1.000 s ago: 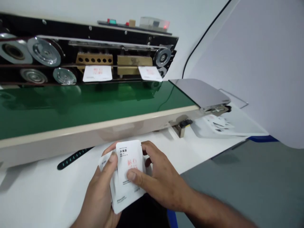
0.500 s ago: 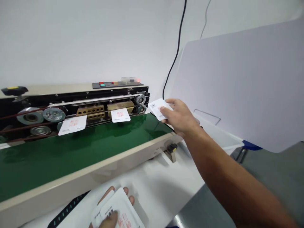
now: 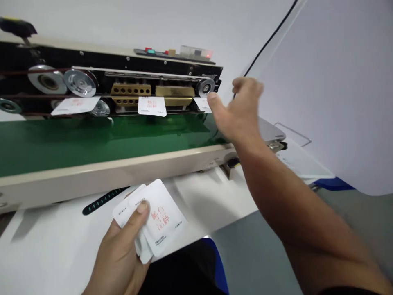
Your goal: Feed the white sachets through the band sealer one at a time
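Observation:
My left hand (image 3: 129, 241) grips a small fan of white sachets (image 3: 162, 219) with red characters, thumb on top, above the white table. My right hand (image 3: 239, 110) is at the right end of a band sealing machine (image 3: 129, 65), its thumb and fingers apart. A single sachet (image 3: 202, 104) sticks out of the machine beside the roller there, close by the thumb tip; whether they touch I cannot tell. Farther left, a second sachet (image 3: 152, 107) hangs out below the brass blocks, and a third sachet (image 3: 76, 105) juts out by the metal wheels.
A green conveyor belt (image 3: 92, 139) runs along the machine's front. Coloured switches (image 3: 150, 51) sit on top. Under the belt frame lies a dark strip (image 3: 101, 203) on the white table (image 3: 52, 246). A black cable (image 3: 270, 39) and a large pale panel (image 3: 337, 90) stand at right.
My right hand has let go of its sachet, now at the machine's right end. The other sachets have shifted left along the machine. The view has tilted down, showing more of my left hand.

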Demonstrator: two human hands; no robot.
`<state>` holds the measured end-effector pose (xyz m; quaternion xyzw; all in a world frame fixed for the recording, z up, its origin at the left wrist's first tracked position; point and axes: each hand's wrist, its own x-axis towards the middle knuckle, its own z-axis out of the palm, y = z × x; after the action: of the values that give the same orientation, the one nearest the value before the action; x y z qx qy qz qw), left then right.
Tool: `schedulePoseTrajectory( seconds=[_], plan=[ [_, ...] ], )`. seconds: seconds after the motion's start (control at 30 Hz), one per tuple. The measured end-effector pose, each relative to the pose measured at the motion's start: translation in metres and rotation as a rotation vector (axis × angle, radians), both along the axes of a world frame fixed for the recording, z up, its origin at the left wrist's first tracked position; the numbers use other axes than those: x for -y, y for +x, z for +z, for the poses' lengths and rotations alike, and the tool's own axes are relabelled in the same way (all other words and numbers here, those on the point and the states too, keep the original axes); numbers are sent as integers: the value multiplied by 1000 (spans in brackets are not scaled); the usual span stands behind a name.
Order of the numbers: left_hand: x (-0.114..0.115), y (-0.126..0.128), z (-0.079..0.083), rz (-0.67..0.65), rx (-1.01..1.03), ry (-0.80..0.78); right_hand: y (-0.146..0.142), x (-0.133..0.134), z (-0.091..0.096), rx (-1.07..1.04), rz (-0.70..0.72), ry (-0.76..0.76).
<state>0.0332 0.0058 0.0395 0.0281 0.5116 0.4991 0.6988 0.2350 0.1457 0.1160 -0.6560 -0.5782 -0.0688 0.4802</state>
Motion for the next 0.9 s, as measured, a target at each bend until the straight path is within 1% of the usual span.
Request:
schedulePoseTrajectory(
  seconds=[0.03,0.07,0.13,0.17,0.2,0.23,0.27,0.3,0.33,0.4,0.43,0.5,0.57,0.6,0.67,0.7,0.77,0.83,0.9],
  plan=[
    [-1,-1,-3,8,0,-2,-7,25,-8,68,51,74],
    [-2,-1,-6,17,0,4,-15,50,-18,91,177,20],
    [-4,0,-13,25,22,50,-30,98,-43,102,521,-243],
    [-5,1,-15,28,45,80,-36,116,-55,64,623,-345],
    [-6,3,-16,30,69,109,-40,128,-66,17,677,-425],
    [-7,5,-16,30,76,118,-42,135,-75,-38,691,-483],
    [-8,7,-14,24,63,110,-41,136,-80,-104,676,-513],
    [-8,8,-14,5,33,88,-38,134,-81,-177,650,-525],
    [-7,8,-14,-21,-10,55,-32,128,-79,-257,625,-525],
    [-7,6,-23,-99,-79,-1,-14,111,-63,-411,588,-485],
    [-8,4,-31,-138,-88,-19,-3,101,-51,-472,556,-448],
    [-12,1,-54,-208,-20,-21,18,80,-26,-528,413,-355],
    [-18,-1,-77,-217,59,-5,35,58,-4,-529,240,-269],
    [-21,-1,-85,-205,86,12,41,46,4,-525,173,-245],
    [-25,0,-94,-164,107,69,49,21,13,-513,103,-237],
    [-25,0,-93,-146,112,97,51,8,15,-505,84,-243],
    [-23,1,-82,-136,108,140,53,-16,14,-471,30,-258],
    [-18,3,-63,-118,77,157,51,-36,13,-418,-18,-279],
    [-11,5,-39,-74,14,119,46,-50,14,-350,-43,-312]
  ],
)
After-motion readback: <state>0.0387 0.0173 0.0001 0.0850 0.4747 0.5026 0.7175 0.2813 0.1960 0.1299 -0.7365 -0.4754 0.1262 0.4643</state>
